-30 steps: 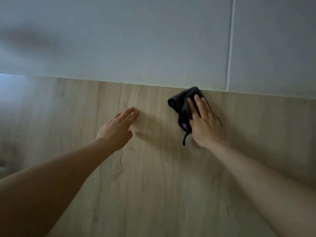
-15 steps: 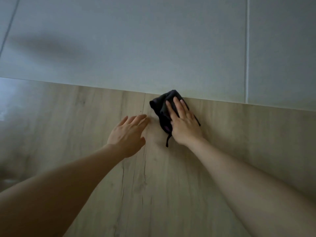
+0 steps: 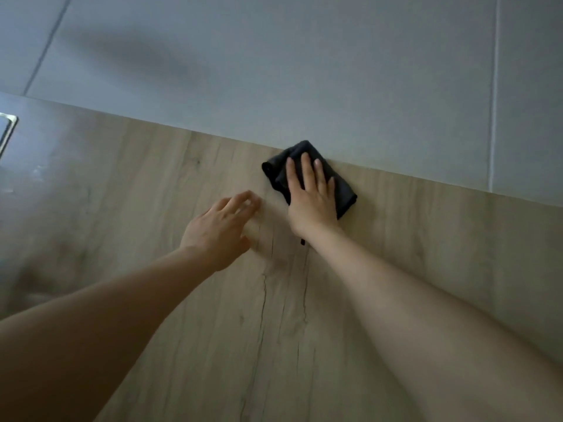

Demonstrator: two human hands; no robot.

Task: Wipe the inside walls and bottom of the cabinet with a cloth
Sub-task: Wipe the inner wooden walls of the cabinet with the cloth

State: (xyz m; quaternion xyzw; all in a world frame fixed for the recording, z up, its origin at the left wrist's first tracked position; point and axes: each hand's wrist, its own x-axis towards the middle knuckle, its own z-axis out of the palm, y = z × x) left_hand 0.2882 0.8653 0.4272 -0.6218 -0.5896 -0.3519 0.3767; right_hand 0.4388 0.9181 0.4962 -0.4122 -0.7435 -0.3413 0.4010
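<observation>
A dark folded cloth (image 3: 342, 190) lies on the light wood-grain cabinet panel (image 3: 426, 239), right at the seam where the panel meets the pale grey back wall (image 3: 274, 71). My right hand (image 3: 310, 199) presses flat on the cloth with straight, spread fingers, covering its middle. A thin dark strap of the cloth pokes out under my right wrist. My left hand (image 3: 219, 229) rests on the bare wood just left of the cloth, fingers extended and slightly blurred, holding nothing.
The grey wall has vertical seams at the far left (image 3: 45, 50) and at the right (image 3: 493, 102). A shiny metal fitting (image 3: 7, 132) shows at the left edge. The wood panel's left part is in shadow.
The view has shifted right to left across the panel. My right hand has turned more upright on the cloth, which now shows on both sides of it. My left hand stays beside it.
</observation>
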